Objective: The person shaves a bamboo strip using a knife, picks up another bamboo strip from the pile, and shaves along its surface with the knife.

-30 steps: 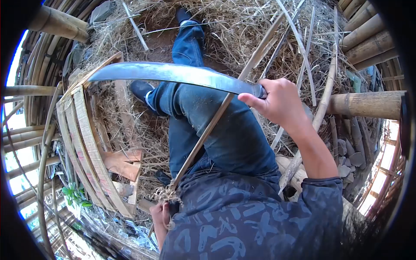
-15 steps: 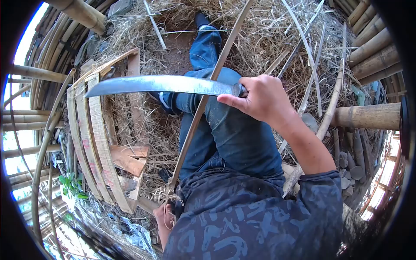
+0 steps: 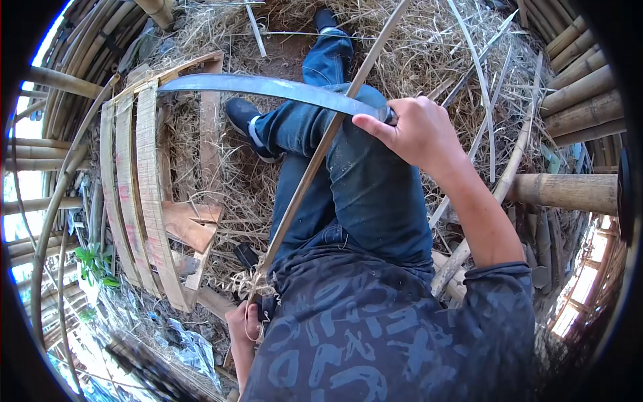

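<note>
Right hand [image 3: 422,130]: my fingers are wrapped round the handle of the curved knife [image 3: 268,87], thumb laid out along the blade end of the grip. Left hand [image 3: 240,325]: closed at the lower end of the long strip [image 3: 303,187], down beside my shirt [image 3: 368,321]; how far the fingers wrap it I cannot tell, as the curled shavings [image 3: 258,288] bunch just above them.

Change against half a second ago: the blade crosses the strip farther up, away from the shavings. It also slopes now, its tip higher in view than the handle, where before it ran nearly level. Tip position: beside the top of the slatted wooden frame [image 3: 154,187]; previously it overlapped the slats lower down. The near shoe [image 3: 242,119], mostly hidden behind the blade before, shows clear below it. My right hand sits somewhat higher in view.

Unchanged: both grips, and the strip slanting up from my waist across the jeans [image 3: 375,194], with straw [image 3: 248,218] on the ground around. Whether the edge touches the strip at the crossing I cannot tell
</note>
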Tool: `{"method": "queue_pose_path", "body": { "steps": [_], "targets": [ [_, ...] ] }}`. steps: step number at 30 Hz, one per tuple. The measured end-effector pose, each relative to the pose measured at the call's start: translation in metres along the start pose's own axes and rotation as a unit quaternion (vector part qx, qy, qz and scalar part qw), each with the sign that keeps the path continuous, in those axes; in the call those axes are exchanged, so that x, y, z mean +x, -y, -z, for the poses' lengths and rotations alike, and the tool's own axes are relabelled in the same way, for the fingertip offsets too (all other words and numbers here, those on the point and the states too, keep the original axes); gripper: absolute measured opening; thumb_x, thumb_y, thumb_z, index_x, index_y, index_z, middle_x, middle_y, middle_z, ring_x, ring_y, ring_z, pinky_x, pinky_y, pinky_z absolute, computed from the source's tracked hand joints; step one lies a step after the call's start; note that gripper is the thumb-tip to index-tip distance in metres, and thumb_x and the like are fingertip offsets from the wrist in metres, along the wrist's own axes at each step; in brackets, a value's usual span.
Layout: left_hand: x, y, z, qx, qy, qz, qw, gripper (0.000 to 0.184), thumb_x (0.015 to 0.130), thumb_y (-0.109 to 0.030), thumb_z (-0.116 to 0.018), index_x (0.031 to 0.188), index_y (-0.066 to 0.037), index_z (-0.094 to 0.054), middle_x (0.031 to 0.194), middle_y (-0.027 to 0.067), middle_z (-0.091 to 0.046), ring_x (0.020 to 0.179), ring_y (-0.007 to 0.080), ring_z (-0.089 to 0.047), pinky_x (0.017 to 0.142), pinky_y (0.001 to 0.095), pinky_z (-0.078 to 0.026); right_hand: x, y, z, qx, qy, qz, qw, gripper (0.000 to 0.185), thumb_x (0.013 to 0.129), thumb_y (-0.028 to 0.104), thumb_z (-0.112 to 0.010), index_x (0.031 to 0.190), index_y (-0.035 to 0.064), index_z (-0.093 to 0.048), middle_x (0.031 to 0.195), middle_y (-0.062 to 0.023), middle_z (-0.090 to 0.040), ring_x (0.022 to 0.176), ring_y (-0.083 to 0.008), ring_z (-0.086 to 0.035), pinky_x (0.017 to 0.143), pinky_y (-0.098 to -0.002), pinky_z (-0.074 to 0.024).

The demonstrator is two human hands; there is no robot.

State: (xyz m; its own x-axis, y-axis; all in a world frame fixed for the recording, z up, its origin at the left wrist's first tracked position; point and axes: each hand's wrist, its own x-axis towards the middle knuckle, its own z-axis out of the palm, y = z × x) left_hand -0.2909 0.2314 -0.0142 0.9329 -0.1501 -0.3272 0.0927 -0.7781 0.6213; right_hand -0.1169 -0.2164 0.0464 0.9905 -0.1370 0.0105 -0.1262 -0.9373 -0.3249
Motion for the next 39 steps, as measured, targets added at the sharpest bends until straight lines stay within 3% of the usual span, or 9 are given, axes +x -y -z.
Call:
{"method": "queue_pose_path", "body": {
  "steps": [9,12,15,18,28,33,37,39],
  "targets": [
    [-0.019,0.026,0.010,-0.033,0.050,0.043,0.997,0.032,0.090,-0.024,-0.060,0.070,0.002,-0.059,0.050,0.0173,-0.043,0.041,0.0311,-0.044,0.047,0.0380,-0.037,-0.032,-0.009,-0.008,0.005,-0.035,0.026,0.999,0.080,0.076,0.079,-0.055,0.061,0.0003,-0.061,0.051,-0.0144,-0.056,0.052,-0.0317,-0.064,0.051,-0.0390,-0.0514],
    [-0.010,0.012,0.009,-0.014,0.055,0.039,0.998,0.031,0.089,-0.021,-0.060,0.069,0.002,-0.057,0.051,0.0182,-0.043,0.042,0.0330,-0.044,0.046,0.0387,-0.037,-0.036,-0.009,-0.002,0.028,-0.016,-0.008,0.999,0.078,0.077,0.077,-0.056,0.063,0.0002,-0.062,0.050,-0.0140,-0.056,0.052,-0.0327,-0.064,0.052,-0.0396,-0.0514],
    [-0.003,0.009,0.004,0.000,0.086,0.007,0.996,0.024,0.089,-0.016,-0.060,0.072,0.001,-0.059,0.054,0.0217,-0.046,0.047,0.0404,-0.046,0.047,0.0394,-0.037,-0.036,-0.009,-0.001,0.017,-0.025,-0.039,0.999,0.076,0.078,0.076,-0.057,0.065,0.0003,-0.063,0.052,-0.0142,-0.057,0.054,-0.0334,-0.064,0.052,-0.0403,-0.0516],
    [0.001,0.011,-0.002,-0.001,0.071,-0.006,0.997,0.024,0.090,-0.017,-0.060,0.074,0.001,-0.060,0.056,0.0229,-0.046,0.049,0.0418,-0.047,0.047,0.0396,-0.038,-0.034,-0.016,-0.011,-0.021,-0.039,-0.016,0.999,0.075,0.078,0.074,-0.058,0.067,0.0004,-0.064,0.053,-0.0152,-0.059,0.056,-0.0338,-0.065,0.053,-0.0412,-0.0519],
    [-0.002,0.014,-0.002,-0.024,0.065,0.017,0.997,0.029,0.090,-0.025,-0.062,0.078,0.001,-0.063,0.056,0.0214,-0.048,0.047,0.0389,-0.049,0.047,0.0396,-0.039,-0.033,-0.023,-0.025,0.048,-0.024,-0.037,0.998,0.077,0.078,0.076,-0.056,0.066,0.0002,-0.064,0.054,-0.0163,-0.059,0.058,-0.0347,-0.066,0.055,-0.0421,-0.0526],
    [-0.010,0.038,0.026,0.073,0.078,0.026,0.994,0.034,0.090,-0.033,-0.060,0.079,-0.001,-0.065,0.060,0.0214,-0.055,0.058,0.0404,-0.057,0.057,0.0444,-0.043,-0.036,-0.017,-0.032,0.074,-0.058,-0.054,0.994,0.078,0.079,0.077,-0.054,0.072,0.0009,-0.068,0.057,-0.0183,-0.061,0.061,-0.0379,-0.066,0.058,-0.0440,-0.0533],
    [-0.009,0.035,0.040,0.046,0.077,0.022,0.996,0.043,0.093,-0.036,-0.057,0.069,0.000,-0.059,0.053,0.0185,-0.048,0.048,0.0366,-0.052,0.050,0.0415,-0.038,-0.035,-0.024,-0.038,0.106,-0.072,-0.074,0.989,0.074,0.080,0.074,-0.056,0.076,0.0012,-0.070,0.059,-0.0197,-0.062,0.064,-0.0383,-0.066,0.061,-0.0439,-0.0534],
    [-0.007,0.043,0.039,0.075,0.041,-0.016,0.996,0.042,0.094,-0.031,-0.057,0.065,0.000,-0.054,0.051,0.0172,-0.044,0.043,0.0331,-0.046,0.046,0.0392,-0.036,-0.036,-0.022,-0.037,0.125,-0.068,-0.072,0.987,0.074,0.081,0.074,-0.056,0.076,0.0011,-0.070,0.059,-0.0198,-0.061,0.064,-0.0379,-0.066,0.060,-0.0439,-0.0531]
  ]
}}
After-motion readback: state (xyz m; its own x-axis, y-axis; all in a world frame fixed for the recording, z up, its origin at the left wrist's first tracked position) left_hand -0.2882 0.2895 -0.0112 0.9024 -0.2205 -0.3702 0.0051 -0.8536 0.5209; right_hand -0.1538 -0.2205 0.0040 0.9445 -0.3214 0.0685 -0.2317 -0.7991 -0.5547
